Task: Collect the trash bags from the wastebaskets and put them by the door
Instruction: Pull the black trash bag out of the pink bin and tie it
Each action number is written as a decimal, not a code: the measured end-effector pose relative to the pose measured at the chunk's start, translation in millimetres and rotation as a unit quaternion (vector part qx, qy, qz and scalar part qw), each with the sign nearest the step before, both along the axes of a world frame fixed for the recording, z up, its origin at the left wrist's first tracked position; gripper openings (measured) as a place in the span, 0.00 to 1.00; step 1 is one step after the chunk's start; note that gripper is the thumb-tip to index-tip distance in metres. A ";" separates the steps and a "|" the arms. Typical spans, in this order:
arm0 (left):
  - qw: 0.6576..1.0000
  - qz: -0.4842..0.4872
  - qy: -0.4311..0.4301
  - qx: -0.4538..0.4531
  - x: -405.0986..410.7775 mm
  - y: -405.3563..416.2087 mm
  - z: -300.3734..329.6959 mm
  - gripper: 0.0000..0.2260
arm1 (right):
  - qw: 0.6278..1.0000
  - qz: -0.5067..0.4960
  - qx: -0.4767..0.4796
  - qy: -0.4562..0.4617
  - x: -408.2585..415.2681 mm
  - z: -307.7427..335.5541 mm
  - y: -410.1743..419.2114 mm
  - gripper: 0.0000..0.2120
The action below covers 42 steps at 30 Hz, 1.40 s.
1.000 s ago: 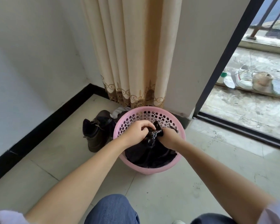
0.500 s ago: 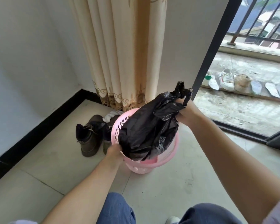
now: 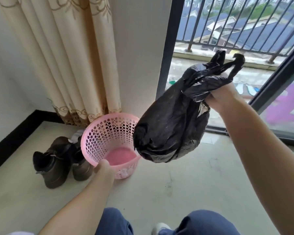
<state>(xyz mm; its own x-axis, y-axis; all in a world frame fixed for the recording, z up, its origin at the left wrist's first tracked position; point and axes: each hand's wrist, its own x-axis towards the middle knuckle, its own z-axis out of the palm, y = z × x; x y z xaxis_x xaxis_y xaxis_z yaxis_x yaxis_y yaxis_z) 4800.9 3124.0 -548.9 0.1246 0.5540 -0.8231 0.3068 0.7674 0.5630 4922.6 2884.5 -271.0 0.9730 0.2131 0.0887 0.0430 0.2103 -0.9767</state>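
Right hand (image 3: 223, 97) is gripping black trash bag (image 3: 173, 119) by its neck, mid-right of frame; left hand (image 3: 103, 168) is holding pink basket (image 3: 109, 126) rim, lower centre, w/ boots (image 3: 58, 160) beside it.

The wastebasket (image 3: 109, 143) is standing on the floor (image 3: 185, 184) just before the curtain (image 3: 71, 56), and a pair of boots (image 3: 58, 160) is sitting just beside it on its left. The left hand (image 3: 104, 170) is holding the near rim of the wastebasket, while the right hand (image 3: 222, 97) is holding the trash bag (image 3: 173, 126) up in the air, to the right of the wastebasket and above the floor. Behind the trash bag, the balcony door (image 3: 278, 85) is standing to the right of the curtain, with the railing (image 3: 244, 28) farther behind.
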 end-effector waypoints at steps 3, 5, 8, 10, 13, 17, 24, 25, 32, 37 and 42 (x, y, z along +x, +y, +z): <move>0.999 0.022 -0.035 -0.001 12.6 0.8 -18.2 0.23 | 0.997 -0.005 -0.074 0.020 -4.7 -20.0 -4.9 0.19; 0.998 0.033 -0.044 -0.002 13.1 -3.6 -10.0 0.23 | 0.986 -0.015 -0.158 0.042 -2.4 -51.1 -6.7 0.16; 0.999 0.028 -0.018 0.018 14.2 -0.3 -14.1 0.24 | 0.957 -0.045 -0.274 0.087 8.4 -105.4 -14.4 0.10; 1.000 0.002 -0.010 0.024 16.9 5.7 -28.9 0.25 | 0.937 -0.073 -0.321 0.116 9.8 -135.8 -20.5 0.14; 1.000 -0.005 -0.004 0.028 17.7 11.7 -42.8 0.26 | 0.919 -0.092 -0.347 0.161 9.9 -180.5 -25.1 0.09; 0.999 -0.001 -0.030 0.021 7.3 -0.8 -9.1 0.23 | 0.898 -0.074 -0.367 0.230 0.7 -230.5 -23.4 0.09; 0.997 -0.009 -0.072 0.000 -1.9 -21.4 13.9 0.21 | 0.892 -0.024 -0.374 0.251 -21.8 -271.3 -23.4 0.12; 0.997 -0.002 -0.079 -0.022 -4.3 -29.9 17.6 0.21 | 0.893 -0.018 -0.375 0.248 -24.1 -270.1 -25.1 0.13; 0.941 -0.224 -0.203 -0.155 0.0 -135.1 65.8 0.32 | 0.902 0.025 -0.385 0.193 -32.6 -259.0 -35.1 0.09; 0.916 -0.333 -0.194 -0.114 15.2 -152.7 80.7 0.31 | 0.901 0.061 -0.424 0.074 -49.1 -256.9 -40.5 0.09; 0.932 -0.307 -0.158 -0.114 27.9 -156.0 85.0 0.13 | 0.893 0.116 -0.434 0.033 -61.0 -257.7 -46.5 0.10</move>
<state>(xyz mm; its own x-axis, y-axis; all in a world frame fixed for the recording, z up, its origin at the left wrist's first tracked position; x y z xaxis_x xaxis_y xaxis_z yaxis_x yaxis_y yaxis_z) 4828.7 2968.1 -463.9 0.6164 0.1134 -0.7792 0.5739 0.6130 0.5431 4861.5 2838.1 -528.7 0.8906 0.3708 -0.2633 0.0341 -0.6317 -0.7745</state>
